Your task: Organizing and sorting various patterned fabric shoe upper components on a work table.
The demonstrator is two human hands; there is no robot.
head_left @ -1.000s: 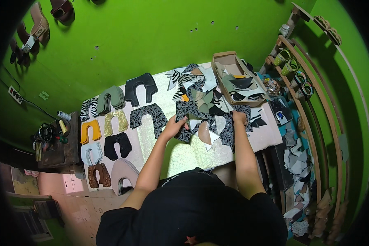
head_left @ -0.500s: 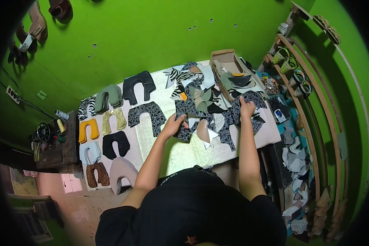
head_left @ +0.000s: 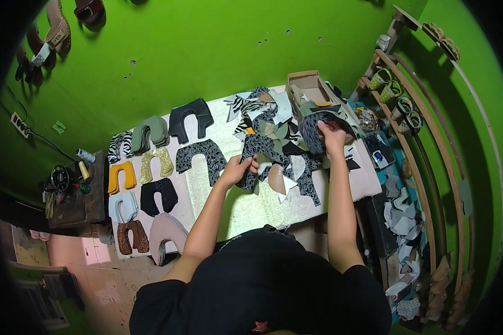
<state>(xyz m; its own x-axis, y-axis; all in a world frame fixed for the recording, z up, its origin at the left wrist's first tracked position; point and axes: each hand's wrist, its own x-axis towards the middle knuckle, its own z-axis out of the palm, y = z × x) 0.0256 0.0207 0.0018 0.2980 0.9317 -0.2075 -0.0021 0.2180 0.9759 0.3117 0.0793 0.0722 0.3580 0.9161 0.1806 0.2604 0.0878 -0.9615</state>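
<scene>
My right hand (head_left: 333,138) grips a black-and-grey patterned cut piece (head_left: 312,134), raised over the right part of the table beside an open cardboard box (head_left: 304,81). My left hand (head_left: 239,168) has its fingers closed on another patterned cut piece (head_left: 255,146) at the near edge of a scrap heap. Zebra-striped, green, white and black offcuts (head_left: 274,111) make up that heap. A tan offcut (head_left: 275,178) lies between my hands. Left of my left hand rests a stack of patterned U-shaped pieces (head_left: 201,156).
More U-shaped stacks fill the table's left side: black (head_left: 190,120), green (head_left: 150,134), orange (head_left: 122,176) and leopard-print (head_left: 132,237). A wooden rack with sandals (head_left: 394,89) borders the right. A dark stand with thread spools (head_left: 84,170) is at the left.
My right hand has lifted its patterned piece and swung it leftward, toward the box. My left hand has barely moved and stays on its piece.
</scene>
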